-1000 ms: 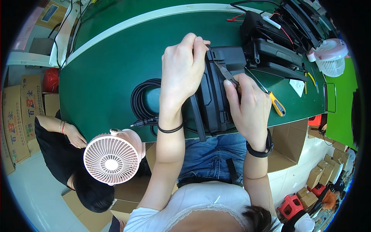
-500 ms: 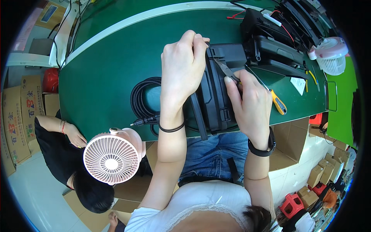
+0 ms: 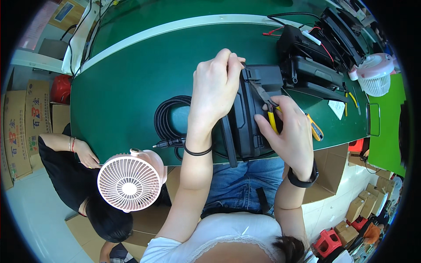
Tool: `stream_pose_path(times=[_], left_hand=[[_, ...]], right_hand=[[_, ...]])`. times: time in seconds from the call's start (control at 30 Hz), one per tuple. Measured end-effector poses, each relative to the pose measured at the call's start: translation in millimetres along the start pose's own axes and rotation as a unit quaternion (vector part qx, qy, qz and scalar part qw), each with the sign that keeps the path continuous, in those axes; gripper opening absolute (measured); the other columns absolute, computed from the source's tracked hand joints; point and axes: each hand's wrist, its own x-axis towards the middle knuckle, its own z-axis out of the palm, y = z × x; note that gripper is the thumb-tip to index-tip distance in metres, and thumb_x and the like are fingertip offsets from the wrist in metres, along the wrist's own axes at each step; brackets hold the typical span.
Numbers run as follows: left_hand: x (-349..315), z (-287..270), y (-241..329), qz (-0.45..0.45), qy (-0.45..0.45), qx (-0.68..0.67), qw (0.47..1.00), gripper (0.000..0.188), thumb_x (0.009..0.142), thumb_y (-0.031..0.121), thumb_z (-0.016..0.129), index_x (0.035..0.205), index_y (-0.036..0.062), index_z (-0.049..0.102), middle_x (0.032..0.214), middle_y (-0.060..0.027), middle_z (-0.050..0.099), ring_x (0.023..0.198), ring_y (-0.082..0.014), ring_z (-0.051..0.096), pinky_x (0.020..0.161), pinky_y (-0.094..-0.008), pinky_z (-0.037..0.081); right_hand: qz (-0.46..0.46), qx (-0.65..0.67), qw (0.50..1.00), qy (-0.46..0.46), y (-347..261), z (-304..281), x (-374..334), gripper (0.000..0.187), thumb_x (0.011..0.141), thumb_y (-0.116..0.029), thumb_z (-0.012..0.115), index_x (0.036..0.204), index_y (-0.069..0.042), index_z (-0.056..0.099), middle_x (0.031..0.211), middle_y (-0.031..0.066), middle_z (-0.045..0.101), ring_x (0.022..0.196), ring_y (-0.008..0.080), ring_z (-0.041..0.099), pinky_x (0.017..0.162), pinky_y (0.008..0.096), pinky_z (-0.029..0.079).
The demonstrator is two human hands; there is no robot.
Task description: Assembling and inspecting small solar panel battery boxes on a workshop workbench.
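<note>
A black plastic case [image 3: 250,118] with latches stands at the near edge of the green table. My left hand [image 3: 215,85] is closed at its far left corner; the fingertips are partly hidden. In my right hand [image 3: 290,136] are needle-nose pliers [image 3: 262,94] with yellow handles, which stand apart. Their jaws touch or nearly touch the latch [image 3: 254,83] at the case's far end. A coiled black ribbed cable [image 3: 164,118] with a plug lies left of the case, partly behind my left forearm.
More black cases [image 3: 311,72] stand at the far right, with red wires. A screwdriver [image 3: 315,128] lies by my right hand. A pink fan [image 3: 129,182] stands at the near left, beside a seated person [image 3: 66,171]. Another fan [image 3: 374,74] sits at the right edge. An open cardboard box [image 3: 326,171] is below the table.
My right hand has loosened and shifted down on the pliers, so their yellow handles now show spread. My left hand stays at the case's corner. The whole view has shifted slightly.
</note>
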Motion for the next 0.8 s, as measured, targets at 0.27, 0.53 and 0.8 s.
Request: stream_pose_path(times=[0.27,0.53,0.8], left_hand=[[1,2,-3,0.0,0.003,-0.011,1.0,0.032,0.101,0.018,0.045,0.087,-0.0067,0.061,0.095,-0.019,0.074,0.085,-0.0283,0.073,0.074,-0.0316,0.054],[1,2,-6,0.018,0.023,-0.01,1.0,0.029,0.1,0.016,0.048,0.083,-0.0033,0.06,0.087,-0.0157,0.074,0.08,-0.0322,0.073,0.071,-0.038,0.058],[0,1,-4,0.019,0.025,-0.007,0.999,0.028,0.1,0.016,0.049,0.083,-0.003,0.06,0.086,-0.0152,0.074,0.079,-0.0323,0.073,0.07,-0.0382,0.058]], right_hand=[[0.007,-0.158,0.987,0.028,-23,-6,-17,0.042,0.088,-0.01,0.066,0.128,-0.003,0.055,0.097,0.0124,0.054,0.083,0.0279,0.059,0.067,0.038,0.051],[0.024,-0.081,0.996,0.028,-24,9,-14,0.042,0.091,-0.014,0.065,0.128,-0.001,0.052,0.091,0.0136,0.058,0.071,0.0288,0.063,0.057,0.0365,0.051],[0.019,-0.09,0.994,0.054,-21,15,-11,0.023,0.092,-0.017,0.066,0.105,0.0,0.058,0.084,0.0135,0.062,0.059,0.0281,0.063,0.052,0.0338,0.052]])
